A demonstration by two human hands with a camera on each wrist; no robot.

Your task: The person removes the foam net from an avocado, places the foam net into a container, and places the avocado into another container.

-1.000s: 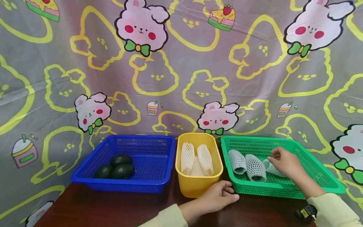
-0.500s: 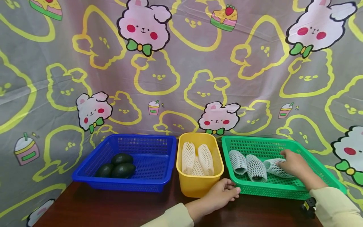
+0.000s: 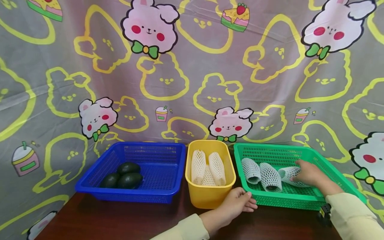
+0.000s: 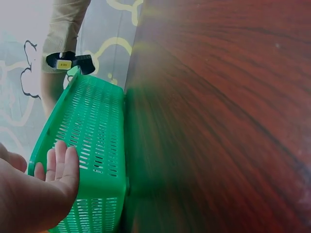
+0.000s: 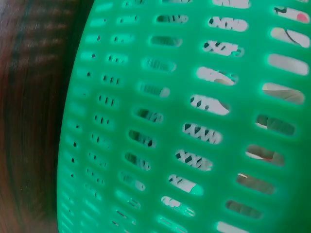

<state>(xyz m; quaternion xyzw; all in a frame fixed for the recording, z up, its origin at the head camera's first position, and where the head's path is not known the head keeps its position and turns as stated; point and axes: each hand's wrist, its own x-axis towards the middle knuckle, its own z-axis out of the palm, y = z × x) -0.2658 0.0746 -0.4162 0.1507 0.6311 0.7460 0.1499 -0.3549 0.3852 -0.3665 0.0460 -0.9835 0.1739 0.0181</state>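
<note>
In the head view my right hand (image 3: 310,173) reaches into the green basket (image 3: 300,200). Its thumb and fingers are around the right part of a white foam fruit net (image 3: 290,173), which lies on the basket floor; what is inside it is hidden. To its left lie two more white foam nets, a middle one (image 3: 270,176) with something dark inside and a left one (image 3: 251,170). My left hand (image 3: 237,205) rests at the basket's near left corner, thumb by the rim, fingers extended along the outer wall (image 4: 95,131) in the left wrist view.
A yellow bin (image 3: 207,196) with several cream foam nets (image 3: 216,168) stands between the baskets. The blue basket (image 3: 126,195) at left holds three dark green avocados (image 3: 130,180). All stand on a dark wooden table (image 3: 126,220) before a patterned curtain (image 3: 180,83).
My right hand has come down from above the right foam net onto it, moving right and then slightly back left. My left hand has shifted a little right, against the green basket's corner.
</note>
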